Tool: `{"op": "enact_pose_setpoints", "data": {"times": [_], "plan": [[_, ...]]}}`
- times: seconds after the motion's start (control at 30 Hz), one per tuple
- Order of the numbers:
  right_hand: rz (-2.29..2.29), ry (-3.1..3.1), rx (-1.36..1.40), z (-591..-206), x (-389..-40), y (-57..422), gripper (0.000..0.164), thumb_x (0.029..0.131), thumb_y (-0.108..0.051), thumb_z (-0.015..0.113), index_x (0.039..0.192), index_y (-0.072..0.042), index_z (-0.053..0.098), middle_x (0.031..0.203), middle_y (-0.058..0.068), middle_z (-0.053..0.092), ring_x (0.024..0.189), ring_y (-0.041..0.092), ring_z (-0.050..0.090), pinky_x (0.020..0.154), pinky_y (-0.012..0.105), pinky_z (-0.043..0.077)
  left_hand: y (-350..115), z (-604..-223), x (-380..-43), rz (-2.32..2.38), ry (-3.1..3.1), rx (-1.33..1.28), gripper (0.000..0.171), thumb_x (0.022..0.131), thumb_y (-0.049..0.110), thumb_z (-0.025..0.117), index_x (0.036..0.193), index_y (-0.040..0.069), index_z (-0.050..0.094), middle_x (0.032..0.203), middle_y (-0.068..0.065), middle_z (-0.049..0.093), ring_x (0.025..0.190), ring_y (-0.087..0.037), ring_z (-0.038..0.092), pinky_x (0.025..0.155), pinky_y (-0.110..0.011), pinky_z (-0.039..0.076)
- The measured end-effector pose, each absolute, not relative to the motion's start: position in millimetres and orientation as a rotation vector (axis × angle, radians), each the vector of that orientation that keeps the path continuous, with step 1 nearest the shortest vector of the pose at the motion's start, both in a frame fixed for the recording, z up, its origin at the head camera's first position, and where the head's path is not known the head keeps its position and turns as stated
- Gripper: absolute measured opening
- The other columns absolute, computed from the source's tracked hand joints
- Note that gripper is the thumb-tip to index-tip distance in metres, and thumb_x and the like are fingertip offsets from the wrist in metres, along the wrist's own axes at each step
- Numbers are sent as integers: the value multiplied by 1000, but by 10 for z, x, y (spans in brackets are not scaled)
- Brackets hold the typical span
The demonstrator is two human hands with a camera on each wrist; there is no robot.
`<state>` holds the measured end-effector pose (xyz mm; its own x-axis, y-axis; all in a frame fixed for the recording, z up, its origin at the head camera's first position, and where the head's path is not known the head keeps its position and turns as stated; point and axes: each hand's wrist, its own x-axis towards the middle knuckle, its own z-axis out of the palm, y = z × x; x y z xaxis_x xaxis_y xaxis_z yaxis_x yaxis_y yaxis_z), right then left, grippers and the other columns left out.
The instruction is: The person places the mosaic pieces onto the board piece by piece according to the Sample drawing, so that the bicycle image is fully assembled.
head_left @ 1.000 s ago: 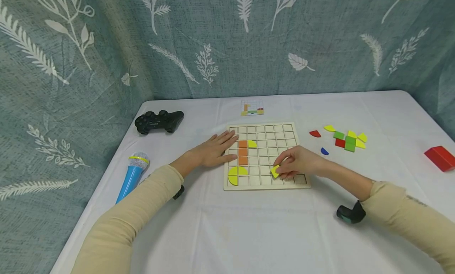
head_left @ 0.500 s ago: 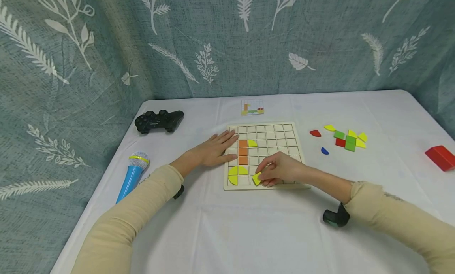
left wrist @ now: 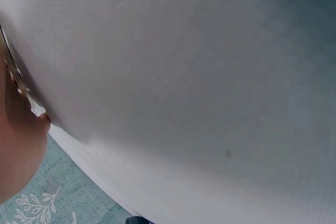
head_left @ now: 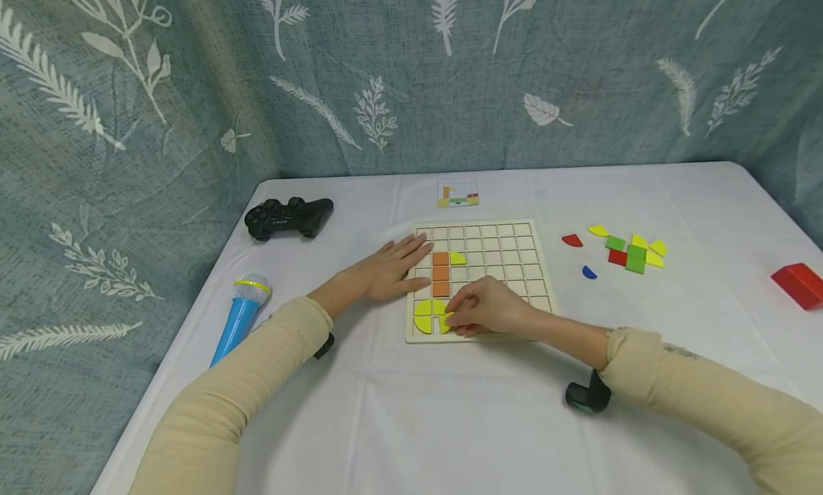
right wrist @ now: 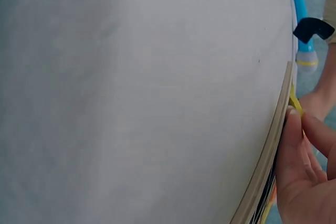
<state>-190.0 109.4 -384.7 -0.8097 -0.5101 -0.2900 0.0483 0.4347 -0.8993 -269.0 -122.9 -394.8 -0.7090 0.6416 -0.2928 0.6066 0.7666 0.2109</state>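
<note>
Left hand point(head_left: 386, 275): rests spread on left edge of grid board point(head_left: 508, 245). Right hand point(head_left: 491, 306): pinches yellow piece point(head_left: 444, 324) at the board's near row, just beside three yellow quarter-circles point(head_left: 422, 325).

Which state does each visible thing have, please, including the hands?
Pale wooden grid board: flat, partly filled
Left hand: fingers spread, on board
Yellow flat tile: pinched, partly hidden
Right hand: pinching this tile
Three orange square tiles: in one column
Loose coloured flat tiles: scattered, some touching
Printed card: picture up
Black game controller: untouched
Blue microphone: on its side
Red block: untouched
</note>
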Motion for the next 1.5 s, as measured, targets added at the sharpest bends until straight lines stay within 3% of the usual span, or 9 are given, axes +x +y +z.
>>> {"op": "enact_pose_setpoints", "data": {"times": [0.27,0.6,0.77,1.0,1.3,1.5], "plan": [[-1358,2181,-372,-3828,-1887,1031,14,87,-12,72,95,-1,72,75,6,70,64,17,66,60,28,55,-1226,-3945,-2689,143,2615,961,75,99,58,31,155,18,2,159,-2,-6,144,-19,-6,114,-44,1],[-1362,2020,-291,-3791,-1925,1043,37,93,-26,65,121,-2,61,85,10,70,70,21,67,66,31,56,-1227,-3949,-2702,132,2615,951,75,98,60,30,155,19,1,159,-1,-7,144,-19,-7,114,-43,0],[-1367,1991,-283,-3801,-1960,1101,31,93,-21,64,117,0,63,85,11,70,71,21,67,67,32,56,-1229,-3950,-2702,136,2615,955,75,99,59,30,155,18,2,159,-2,-6,144,-19,-7,114,-43,1],[-1418,1967,-263,-3807,-2022,1288,27,92,-12,65,114,3,64,83,14,70,69,21,68,67,33,57,-1228,-3952,-2699,121,2610,951,75,99,59,29,155,20,0,159,-1,-7,143,-18,-8,114,-42,0],[-1442,1992,-244,-3816,-2145,1678,42,94,-23,64,126,4,56,94,15,69,79,23,68,74,33,55,-1224,-3952,-2697,110,2609,957,75,99,59,30,155,19,0,159,-2,-7,143,-18,-8,114,-42,-1],[-1547,1942,-168,-3764,-2244,2032,50,95,-19,62,133,9,46,103,16,66,88,21,67,81,33,53,-1226,-3952,-2702,121,2610,962,75,99,59,30,155,19,0,159,-2,-7,143,-18,-8,114,-43,-1]]}}
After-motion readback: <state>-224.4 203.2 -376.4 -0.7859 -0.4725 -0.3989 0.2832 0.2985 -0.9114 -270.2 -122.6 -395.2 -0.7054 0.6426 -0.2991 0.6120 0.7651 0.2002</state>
